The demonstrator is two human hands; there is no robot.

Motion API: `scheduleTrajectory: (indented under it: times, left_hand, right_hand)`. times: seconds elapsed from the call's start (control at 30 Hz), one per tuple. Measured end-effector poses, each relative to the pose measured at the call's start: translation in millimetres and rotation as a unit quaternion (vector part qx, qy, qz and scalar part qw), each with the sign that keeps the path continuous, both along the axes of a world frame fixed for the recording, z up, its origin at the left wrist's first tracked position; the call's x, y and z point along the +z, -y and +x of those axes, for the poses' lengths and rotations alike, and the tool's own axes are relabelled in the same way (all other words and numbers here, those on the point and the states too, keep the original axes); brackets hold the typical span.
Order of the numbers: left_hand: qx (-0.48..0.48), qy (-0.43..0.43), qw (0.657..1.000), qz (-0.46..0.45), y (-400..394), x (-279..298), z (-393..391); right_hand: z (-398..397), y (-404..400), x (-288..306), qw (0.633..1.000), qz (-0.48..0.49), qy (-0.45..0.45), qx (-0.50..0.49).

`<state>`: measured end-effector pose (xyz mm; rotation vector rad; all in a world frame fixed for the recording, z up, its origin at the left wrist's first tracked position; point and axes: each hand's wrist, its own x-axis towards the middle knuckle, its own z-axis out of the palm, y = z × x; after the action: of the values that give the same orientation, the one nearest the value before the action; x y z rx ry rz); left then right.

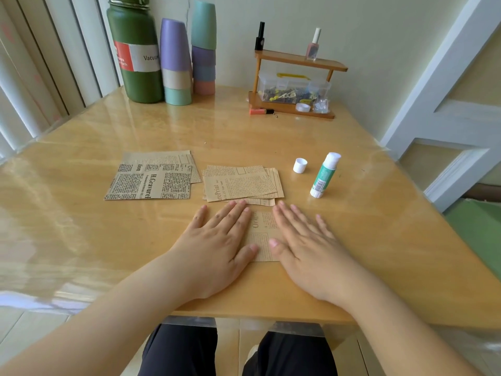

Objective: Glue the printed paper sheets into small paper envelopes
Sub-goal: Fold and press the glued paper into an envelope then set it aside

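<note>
Fingers (pixel 233 213) of both hands are laid straight and spread, pressing the folded sheet (pixel 261 234) flat on the worktop (pixel 352 240). Even pressure along the glued seams is advised.

Two loose piles of brown newsprint-patterned paper sheets lay on the table, one at left (pixel 151 176) and one in the middle (pixel 241 184), with one more sheet (pixel 264 234) nearer. There was one green-and-white glue stick (pixel 324 176), one white cap (pixel 300 165), two nail polish bottles, black (pixel 260 36) and pink (pixel 313 46), two stacks of pastel cups (pixel 175 63) (pixel 204 47), and one green flask (pixel 135 50).
</note>
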<state>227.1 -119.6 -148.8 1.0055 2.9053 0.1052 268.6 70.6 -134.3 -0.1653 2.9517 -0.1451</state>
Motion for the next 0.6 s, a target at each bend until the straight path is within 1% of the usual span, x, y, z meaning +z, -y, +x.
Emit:
scheduleTrajectory:
  times: [0.13,0.23,0.3,0.37,0.43,0.47,0.53,0.6]
  left_hand:
    - [0.016,0.011,1.000,-0.009,13,2,-1]
    - [0.017,0.013,1.000,-0.012,11,2,-2]
    - [0.022,0.023,0.999,0.017,11,3,-3]
    - [0.041,0.040,0.996,0.072,15,6,-8]
    - [0.065,0.041,0.989,0.126,18,10,-15]
    - [0.074,0.039,0.986,0.144,18,12,-18]
    - [0.087,0.043,0.982,0.162,20,15,-22]
    - [0.076,0.048,0.982,0.167,21,15,-23]
  right_hand:
    - [4,-15,3,0.999,0.011,0.020,-0.022]
    - [4,-14,2,0.999,-0.004,0.019,-0.025]
    - [3,-15,3,0.999,-0.043,0.006,-0.025]
    - [3,-18,8,0.992,-0.123,-0.011,-0.035]
    - [2,-21,14,0.972,-0.223,-0.041,-0.069]
    - [1,-23,16,0.962,-0.252,-0.058,-0.086]
    - [-2,-28,16,0.957,-0.257,-0.081,-0.104]
    - [-2,-30,16,0.960,-0.247,-0.078,-0.104]
